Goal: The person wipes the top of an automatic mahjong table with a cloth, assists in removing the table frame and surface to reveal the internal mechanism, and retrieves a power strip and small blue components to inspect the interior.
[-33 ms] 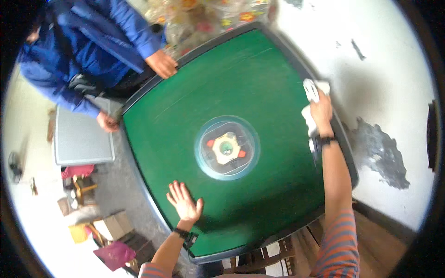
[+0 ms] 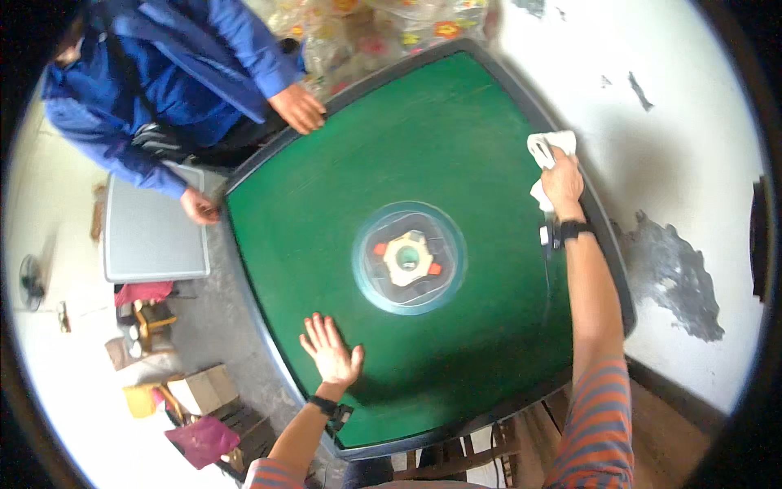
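A square mahjong table (image 2: 456,155) with green felt and a dark raised rim fills the middle of the head view. My left hand (image 2: 332,359) lies flat on the felt near the lower left edge, fingers spread, holding nothing. At the right side of the felt, close to the rim, my right hand (image 2: 562,183) is closed on a bunched white cloth (image 2: 541,148). The cloth sticks out past the fingers on both sides. In the table's centre sits a round clear console (image 2: 410,257) with a cream and orange middle.
Across the table on the left, a person in a blue jacket (image 2: 179,90) rests one hand (image 2: 299,107) on the rim. Behind that person's other hand (image 2: 199,205) is a grey folding table (image 2: 155,232). Boxes (image 2: 204,389) stand on the floor; a white wall (image 2: 676,179) borders the right.
My right hand has slid slightly farther from me with the cloth. My left hand keeps its flat place. The whole view has shifted a little, so the table appears farther right.
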The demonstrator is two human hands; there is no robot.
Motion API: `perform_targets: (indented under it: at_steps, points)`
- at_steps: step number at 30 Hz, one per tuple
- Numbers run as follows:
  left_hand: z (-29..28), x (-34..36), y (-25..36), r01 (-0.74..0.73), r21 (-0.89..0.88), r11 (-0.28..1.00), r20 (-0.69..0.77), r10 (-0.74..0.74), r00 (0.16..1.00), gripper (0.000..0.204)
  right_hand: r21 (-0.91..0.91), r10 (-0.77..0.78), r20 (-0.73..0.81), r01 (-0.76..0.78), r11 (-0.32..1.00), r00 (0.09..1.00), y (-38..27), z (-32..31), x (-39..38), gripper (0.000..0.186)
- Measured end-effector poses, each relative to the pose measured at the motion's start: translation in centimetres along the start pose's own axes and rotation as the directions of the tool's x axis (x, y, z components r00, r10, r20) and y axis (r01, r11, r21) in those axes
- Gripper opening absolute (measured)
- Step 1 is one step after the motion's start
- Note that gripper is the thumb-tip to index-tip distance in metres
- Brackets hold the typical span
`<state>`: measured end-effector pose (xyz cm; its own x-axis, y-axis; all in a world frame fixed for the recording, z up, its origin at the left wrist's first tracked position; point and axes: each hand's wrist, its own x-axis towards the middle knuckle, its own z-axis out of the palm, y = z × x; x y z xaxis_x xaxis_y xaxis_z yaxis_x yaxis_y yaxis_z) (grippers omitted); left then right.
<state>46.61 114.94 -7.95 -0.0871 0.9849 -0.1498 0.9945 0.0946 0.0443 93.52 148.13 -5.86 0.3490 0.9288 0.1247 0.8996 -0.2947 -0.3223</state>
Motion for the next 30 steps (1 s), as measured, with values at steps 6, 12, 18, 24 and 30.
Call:
perform_targets:
  at_steps: [6, 12, 18, 24, 30]
  points:
    - [-2.1, 0.2, -0.8, 0.078, -0.017, 0.997, 0.044, -0.078, 0.996, 0.097, 0.132, -0.223, 0.049, 0.215, 0.968, 0.974, 9.7, -0.5, -5.9, 0.053]
    - [-1.6, 0.0, -0.5, 0.111, -0.044, 0.993, 0.095, -0.106, 0.99, 0.099, 0.161, 0.047, 0.272, -0.093, 0.982, 0.961, 15.8, -3.2, -16.9, 0.05]
    - [-1.5, 0.1, -0.2, 0.108, -0.054, 0.993, 0.107, -0.102, 0.989, 0.098, -0.101, -0.18, 0.042, 0.184, 0.978, 0.983, -1.8, 1.5, -7.6, 0.054]
    - [-1.7, 0.5, -1.0, 0.093, -0.011, 0.996, 0.01, -0.092, 0.996, 0.093, 0.012, -0.288, 0.094, 0.288, 0.958, 0.953, 3.6, -3.7, -12.4, 0.052]
    - [-1.6, -0.6, -1.6, 0.068, -0.001, 0.998, -0.017, -0.068, 0.998, 0.092, 0.337, -0.23, 0.31, 0.119, 0.934, 0.922, -10.2, -2.7, -35.6, 0.03]
